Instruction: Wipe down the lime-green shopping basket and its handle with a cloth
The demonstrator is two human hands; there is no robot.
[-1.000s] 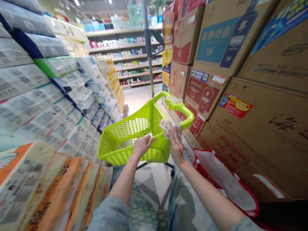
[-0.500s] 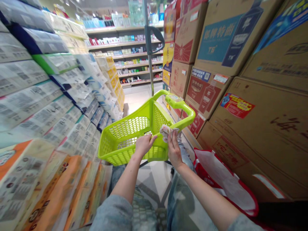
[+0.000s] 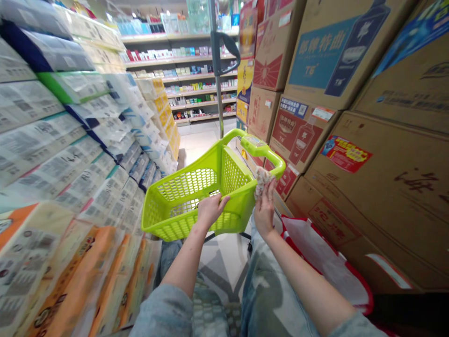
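A lime-green plastic shopping basket (image 3: 191,180) on a wheeled frame stands in front of me, its inside bare. My left hand (image 3: 210,210) is closed over the basket's near rim, thumb on top. In my right hand (image 3: 264,206) is a crumpled, light patterned cloth (image 3: 263,180), pressed against the side of the basket's handle bar (image 3: 277,161) where it rises from the rim. The fingers lie over the cloth and hide part of it. A grey upright pole with a loop grip (image 3: 224,51) rises behind the basket.
Stacked packs of tissue paper (image 3: 70,140) line the left side. Large cardboard cartons (image 3: 386,187) form a wall on the right. A red and white bag (image 3: 326,262) stands on the floor by the cartons. Shelves of small goods (image 3: 196,70) are at the back.
My right hand has slid the cloth to the right and upward, from the basket's rim corner onto the lower handle bar. The left hand keeps its hold on the rim.
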